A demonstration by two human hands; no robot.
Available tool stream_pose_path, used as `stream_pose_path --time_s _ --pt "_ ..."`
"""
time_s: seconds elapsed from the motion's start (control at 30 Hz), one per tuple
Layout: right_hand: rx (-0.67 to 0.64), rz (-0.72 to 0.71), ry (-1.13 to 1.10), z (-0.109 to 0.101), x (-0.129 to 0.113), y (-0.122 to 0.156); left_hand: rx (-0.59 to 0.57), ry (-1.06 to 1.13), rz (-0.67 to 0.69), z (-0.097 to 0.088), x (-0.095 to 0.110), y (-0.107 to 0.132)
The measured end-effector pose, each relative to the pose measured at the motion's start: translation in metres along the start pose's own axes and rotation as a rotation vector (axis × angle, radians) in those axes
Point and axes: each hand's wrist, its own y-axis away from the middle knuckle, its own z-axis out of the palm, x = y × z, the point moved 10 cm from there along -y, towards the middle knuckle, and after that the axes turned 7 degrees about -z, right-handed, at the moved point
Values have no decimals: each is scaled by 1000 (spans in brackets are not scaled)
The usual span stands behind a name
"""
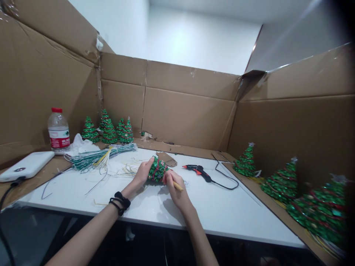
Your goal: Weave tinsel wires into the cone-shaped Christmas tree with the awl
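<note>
A small green tinsel Christmas tree [156, 170] with red trim lies tipped on its side just above the white table. Around its left end are the fingers of my left hand [143, 173], closed on it. My right hand [175, 186] pinches a tan tool with a wooden-looking handle [177, 186], its front end against the right end of the tree. The tool's tip is hidden by my fingers and the tree. Behind the tree lies a flat brown cardboard piece [166, 159]. To the right a black and red glue gun [198, 170] rests on the table.
Green and white wire bundles [102, 157] lie at the left, with loose yellow strands near my left hand. A bottle [58, 131] and a white power bank [27, 166] stand further left. Finished-looking trees [109, 132] line the back left, others [281, 181] the right. Cardboard walls [188, 111] surround the table [222, 210].
</note>
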Motion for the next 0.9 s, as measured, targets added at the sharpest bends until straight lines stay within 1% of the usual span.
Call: stream_pose_path --time_s 0.27,0.6,0.7,0.9 --pt "-14 -11 -11 3 -2 0 42 -50 15 -5 0 -4" --pt "-26 -19 -39 3 -2 0 37 -26 -23 -5 -4 -5" --pt "-45 -50 10 4 -5 -1 44 -14 -21 -6 -3 -4" --pt "-123 -220 251 16 -17 1 54 -12 -23 -8 -5 -5"
